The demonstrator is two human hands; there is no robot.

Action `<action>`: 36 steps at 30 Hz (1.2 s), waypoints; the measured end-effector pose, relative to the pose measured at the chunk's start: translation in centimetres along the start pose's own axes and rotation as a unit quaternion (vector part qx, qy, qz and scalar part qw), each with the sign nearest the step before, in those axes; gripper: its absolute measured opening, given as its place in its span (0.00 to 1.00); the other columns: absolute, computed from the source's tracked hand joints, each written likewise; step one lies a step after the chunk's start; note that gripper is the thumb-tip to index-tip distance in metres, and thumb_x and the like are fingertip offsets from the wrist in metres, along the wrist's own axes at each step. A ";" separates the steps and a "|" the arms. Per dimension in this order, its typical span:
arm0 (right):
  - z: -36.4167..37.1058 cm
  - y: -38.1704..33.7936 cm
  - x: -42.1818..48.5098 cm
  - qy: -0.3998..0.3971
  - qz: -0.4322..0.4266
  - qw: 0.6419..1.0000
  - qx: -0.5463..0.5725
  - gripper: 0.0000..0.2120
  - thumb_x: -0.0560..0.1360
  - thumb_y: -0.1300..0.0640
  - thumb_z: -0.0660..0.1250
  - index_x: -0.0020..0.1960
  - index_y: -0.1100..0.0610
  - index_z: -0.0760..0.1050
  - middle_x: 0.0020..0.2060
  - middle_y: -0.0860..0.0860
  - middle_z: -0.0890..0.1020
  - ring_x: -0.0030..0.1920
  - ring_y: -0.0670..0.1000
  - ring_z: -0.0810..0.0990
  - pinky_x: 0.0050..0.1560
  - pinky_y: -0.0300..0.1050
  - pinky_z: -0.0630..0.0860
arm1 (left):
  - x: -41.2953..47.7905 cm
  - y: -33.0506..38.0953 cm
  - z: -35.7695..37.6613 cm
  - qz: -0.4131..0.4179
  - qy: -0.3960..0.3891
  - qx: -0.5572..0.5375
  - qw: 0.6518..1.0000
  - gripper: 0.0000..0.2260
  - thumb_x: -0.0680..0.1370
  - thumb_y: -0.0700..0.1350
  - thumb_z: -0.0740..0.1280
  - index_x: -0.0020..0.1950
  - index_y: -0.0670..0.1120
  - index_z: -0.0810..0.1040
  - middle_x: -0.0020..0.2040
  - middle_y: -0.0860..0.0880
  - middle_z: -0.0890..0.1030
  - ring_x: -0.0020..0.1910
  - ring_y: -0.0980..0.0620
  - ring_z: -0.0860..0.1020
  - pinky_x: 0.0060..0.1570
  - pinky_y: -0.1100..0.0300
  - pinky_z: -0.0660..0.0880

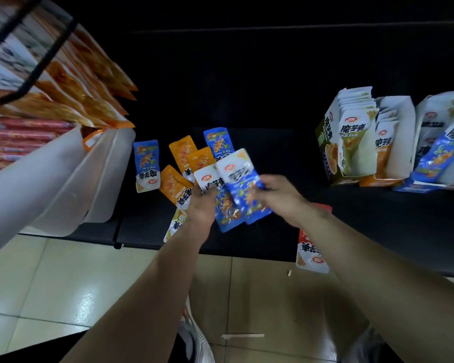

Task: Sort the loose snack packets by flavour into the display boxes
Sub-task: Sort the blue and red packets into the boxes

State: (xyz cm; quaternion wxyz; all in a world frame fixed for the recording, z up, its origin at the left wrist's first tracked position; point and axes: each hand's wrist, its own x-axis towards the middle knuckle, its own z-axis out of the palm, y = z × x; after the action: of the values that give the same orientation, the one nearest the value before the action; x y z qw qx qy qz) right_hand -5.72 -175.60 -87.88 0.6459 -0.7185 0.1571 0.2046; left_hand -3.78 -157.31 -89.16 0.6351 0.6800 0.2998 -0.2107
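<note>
Over the middle of the black shelf [378, 218], my left hand [201, 205] grips one blue-and-white packet [222, 203]. My right hand [275, 195] grips a second blue packet [243, 179] that overlaps the first. Loose packets lie behind them: two blue packets [146, 165] [216, 142], several orange packets [182, 153], and a green-white packet [174, 226] by my left wrist. A red packet [312, 247] hangs over the shelf's front edge. At the right stand the green display box [349, 140], the orange box [393, 137] and the blue box [440, 148].
White plastic bins [71, 179] tilt at the left, with hanging orange and red snack bags [63, 82] above them. Below the shelf lies a tiled floor [50, 284] with bits of litter. My shoe [194, 336] shows near the bottom.
</note>
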 end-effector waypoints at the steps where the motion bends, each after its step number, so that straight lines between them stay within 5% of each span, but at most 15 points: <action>1: 0.9 0.3 -0.2 -0.021 0.002 1.000 -0.020 0.02 0.78 0.61 0.71 0.50 0.59 0.82 0.40 0.54 0.86 0.37 0.47 0.84 0.39 0.42 0.79 | -0.2 0.1 0.1 0.000 -0.021 -0.030 0.999 0.20 0.76 0.57 0.70 0.62 0.50 0.74 0.59 0.46 0.82 0.58 0.41 0.81 0.59 0.39 0.77; 3: 2.5 0.6 0.1 -0.008 0.013 0.995 -0.100 0.07 0.73 0.55 0.77 0.45 0.58 0.81 0.36 0.49 0.84 0.32 0.43 0.80 0.37 0.40 0.75 | -0.3 0.1 0.0 0.050 -0.054 0.001 0.997 0.27 0.72 0.59 0.74 0.65 0.46 0.73 0.59 0.46 0.82 0.58 0.43 0.81 0.59 0.42 0.77; 6: 3.6 0.2 1.6 0.048 0.012 0.971 -0.235 0.14 0.71 0.42 0.75 0.46 0.50 0.78 0.42 0.45 0.82 0.40 0.44 0.81 0.39 0.41 0.76 | 0.0 0.1 -1.1 0.105 -0.005 0.079 0.991 0.18 0.75 0.41 0.73 0.62 0.45 0.73 0.53 0.47 0.83 0.57 0.44 0.81 0.54 0.51 0.78; 8: 3.7 -0.5 2.8 0.067 -0.034 0.945 -0.319 0.15 0.78 0.42 0.67 0.62 0.46 0.76 0.60 0.47 0.77 0.59 0.49 0.78 0.55 0.48 0.77 | 0.6 0.1 -2.3 0.098 0.043 0.068 0.992 0.19 0.77 0.35 0.70 0.62 0.49 0.69 0.53 0.48 0.80 0.57 0.45 0.80 0.49 0.55 0.79; 10: 3.7 -1.1 4.5 0.014 -0.086 0.889 -0.450 0.26 0.82 0.47 0.58 0.79 0.45 0.59 0.78 0.46 0.60 0.75 0.54 0.63 0.71 0.55 0.66 | 1.1 0.2 -3.4 0.098 0.070 0.057 0.991 0.23 0.78 0.33 0.69 0.69 0.47 0.67 0.56 0.47 0.79 0.55 0.49 0.79 0.40 0.66 0.78; 13: 3.8 -1.6 6.4 -0.064 -0.077 0.825 -0.557 0.29 0.84 0.45 0.51 0.82 0.45 0.43 0.82 0.43 0.46 0.81 0.52 0.47 0.77 0.58 0.52 | 1.5 0.4 -3.9 0.101 0.098 0.063 0.988 0.24 0.78 0.32 0.68 0.72 0.42 0.66 0.58 0.44 0.78 0.56 0.49 0.78 0.35 0.69 0.73; 17: 2.8 0.3 4.8 -0.002 -0.115 0.786 -0.607 0.29 0.83 0.48 0.54 0.81 0.50 0.49 0.77 0.49 0.60 0.73 0.57 0.62 0.70 0.57 0.64 | 1.7 0.8 -3.7 0.081 0.103 0.059 0.990 0.24 0.78 0.35 0.68 0.72 0.44 0.66 0.56 0.46 0.78 0.58 0.47 0.79 0.47 0.57 0.75; 20: 0.6 2.6 2.0 0.026 -0.137 0.764 -0.630 0.24 0.82 0.47 0.57 0.76 0.53 0.63 0.69 0.53 0.67 0.66 0.58 0.68 0.62 0.55 0.72 | 1.4 0.9 -2.9 0.089 0.087 0.057 0.991 0.27 0.78 0.34 0.68 0.74 0.47 0.63 0.54 0.48 0.77 0.57 0.48 0.78 0.50 0.55 0.74; 23: -1.6 4.4 0.4 0.078 -0.116 0.782 -0.608 0.21 0.79 0.42 0.61 0.64 0.55 0.74 0.61 0.55 0.70 0.61 0.58 0.70 0.57 0.56 0.75 | 1.1 0.2 -2.6 0.095 0.073 0.074 0.990 0.23 0.79 0.34 0.67 0.66 0.54 0.64 0.57 0.47 0.78 0.56 0.48 0.77 0.54 0.50 0.76; 29: -0.1 3.2 1.9 0.178 0.021 0.842 -0.509 0.38 0.71 0.30 0.67 0.68 0.58 0.66 0.63 0.57 0.70 0.63 0.60 0.71 0.59 0.57 0.72 | 0.8 -1.0 -2.5 0.091 0.082 0.129 0.984 0.20 0.78 0.38 0.69 0.68 0.44 0.69 0.56 0.46 0.80 0.50 0.49 0.78 0.37 0.61 0.71; 33: 1.3 1.8 3.5 0.174 0.076 0.867 -0.462 0.41 0.65 0.38 0.78 0.66 0.59 0.64 0.63 0.58 0.70 0.64 0.59 0.71 0.61 0.55 0.72 | 0.9 -1.0 -2.8 0.083 0.076 0.161 0.980 0.19 0.77 0.39 0.70 0.67 0.44 0.69 0.54 0.46 0.79 0.48 0.49 0.77 0.34 0.61 0.71; 36: 0.9 1.7 3.1 0.154 0.054 0.893 -0.418 0.33 0.67 0.49 0.80 0.59 0.56 0.63 0.54 0.56 0.79 0.53 0.58 0.80 0.50 0.52 0.76 | 0.9 -0.8 -2.8 0.088 0.072 0.163 0.980 0.18 0.77 0.41 0.71 0.65 0.44 0.72 0.53 0.47 0.81 0.48 0.49 0.79 0.35 0.62 0.73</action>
State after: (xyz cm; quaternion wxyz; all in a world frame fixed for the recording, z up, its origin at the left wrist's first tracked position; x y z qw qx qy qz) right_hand -3.97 -174.78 -90.98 0.2412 -0.9353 0.1932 0.1723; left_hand -3.94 -154.35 -90.09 0.5085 0.8115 0.2458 -0.1502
